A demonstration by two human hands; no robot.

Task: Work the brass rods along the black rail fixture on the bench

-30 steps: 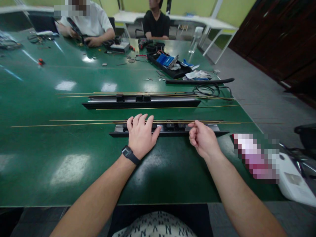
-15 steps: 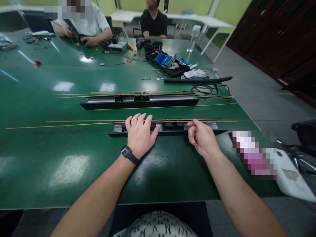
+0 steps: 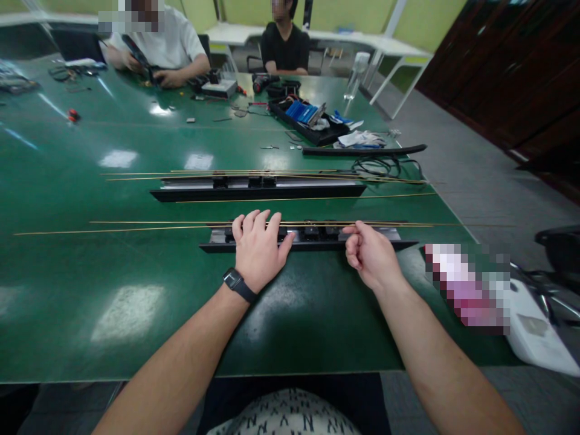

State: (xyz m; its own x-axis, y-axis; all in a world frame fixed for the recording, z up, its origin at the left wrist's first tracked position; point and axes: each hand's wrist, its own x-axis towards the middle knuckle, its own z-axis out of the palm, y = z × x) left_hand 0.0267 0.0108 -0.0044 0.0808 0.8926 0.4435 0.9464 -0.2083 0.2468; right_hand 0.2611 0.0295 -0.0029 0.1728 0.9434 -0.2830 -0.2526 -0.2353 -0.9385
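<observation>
My left hand (image 3: 261, 251), with a dark watch at the wrist, lies spread over the near black rail (image 3: 308, 244), fingers reaching across the thin brass rods (image 3: 136, 228). My right hand (image 3: 374, 254) is closed at the right part of that rail, its thumb and index finger pinched at a rod; the exact contact is partly hidden. The rods run lengthwise above the rail and stick out well past its left end. Between my hands, small black blocks (image 3: 312, 232) sit in the rail's silvery channel.
A second black rail (image 3: 258, 192) with brass rods lies beyond. Further back are a coiled black cable (image 3: 376, 164), a dark strip (image 3: 362, 150), white gloves (image 3: 360, 140) and a black tray (image 3: 326, 134). A white object (image 3: 539, 326) is at the right edge. Two people sit across the table.
Both hands keep nearly the same position on the near rail. The whole view has shifted slightly; the rods and rails look unmoved.
</observation>
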